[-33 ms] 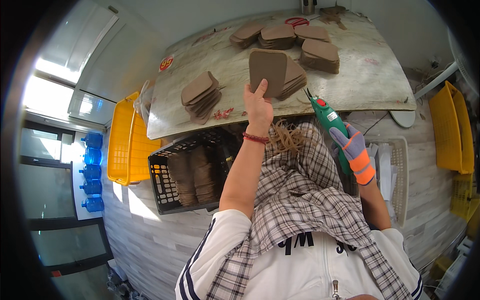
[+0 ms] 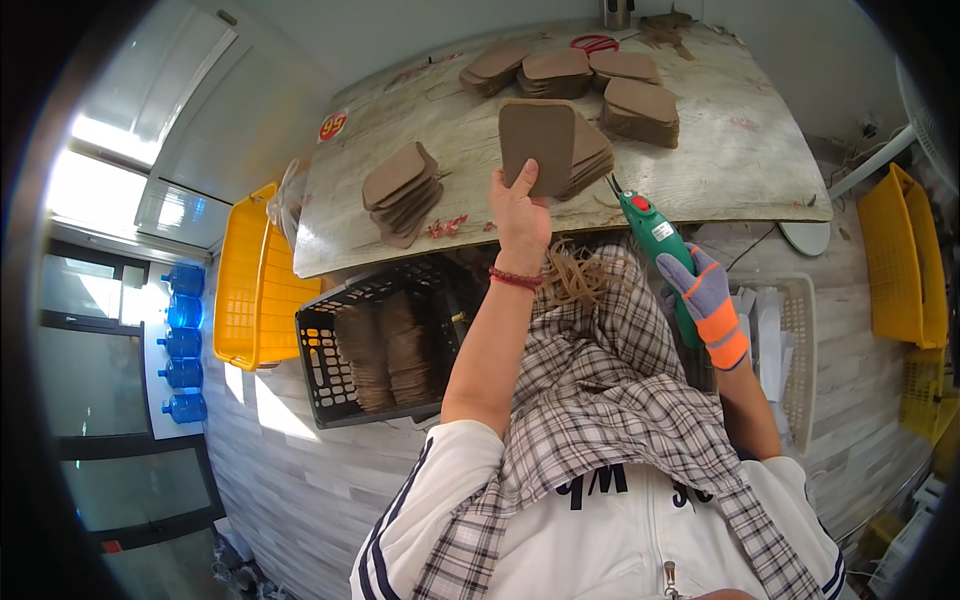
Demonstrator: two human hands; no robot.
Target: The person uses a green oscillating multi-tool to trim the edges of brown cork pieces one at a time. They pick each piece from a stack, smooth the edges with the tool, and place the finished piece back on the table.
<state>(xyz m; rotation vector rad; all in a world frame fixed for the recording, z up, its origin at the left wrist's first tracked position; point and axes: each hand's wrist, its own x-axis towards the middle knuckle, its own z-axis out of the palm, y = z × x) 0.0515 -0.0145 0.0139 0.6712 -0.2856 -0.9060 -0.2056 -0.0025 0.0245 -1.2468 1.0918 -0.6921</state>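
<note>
My left hand (image 2: 521,215), bare with a red bead bracelet, pinches a brown rounded flat piece (image 2: 537,145) between thumb and fingers. Its material I cannot tell. Just behind it on the table lies a fanned stack of similar pieces (image 2: 592,165). In a grey and orange work glove, my right hand (image 2: 708,305) is wrapped round green electric scissors (image 2: 656,232). Their narrow tip points up and left, apart from the held piece. Thin brown offcut strips (image 2: 578,276) lie on my checked apron. Another fanned stack (image 2: 400,195) sits left of my left hand.
Several brown stacks (image 2: 556,70) and red-handled scissors (image 2: 594,43) occupy the far side of the table (image 2: 745,165). Below its front edge, a black crate (image 2: 330,380) holds more pieces. A yellow basket (image 2: 240,300) stands left; a pale crate (image 2: 803,340) with white material is at right.
</note>
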